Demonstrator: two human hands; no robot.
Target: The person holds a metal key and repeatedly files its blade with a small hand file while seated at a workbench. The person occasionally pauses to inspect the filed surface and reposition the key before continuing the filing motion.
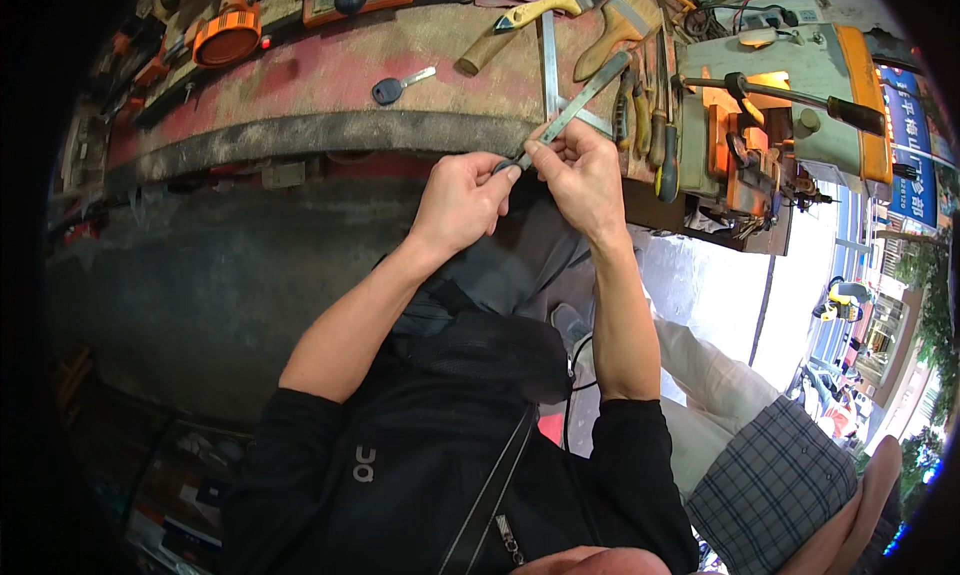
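Note:
At the bench's front edge, both my hands are close together. My left hand (463, 200) is closed in a pinch around a small dark-headed key (506, 165), mostly hidden by the fingers. My right hand (582, 178) grips a narrow flat metal strip (590, 93), like a file, which slants up and right over the bench. The strip's near end meets the key between my fingertips. Beyond my right hand, a metal square (549, 60) lies on the bench. Farther left rests another key (402, 85) with a black head.
The worn red-topped bench (330, 85) carries a paintbrush (530, 15), a wide wooden-handled brush (620, 30) and several hand tools (648, 115). A key-cutting machine (790, 95) stands at right, its lever sticking out. Another person in a plaid shirt (775, 480) is close on my right.

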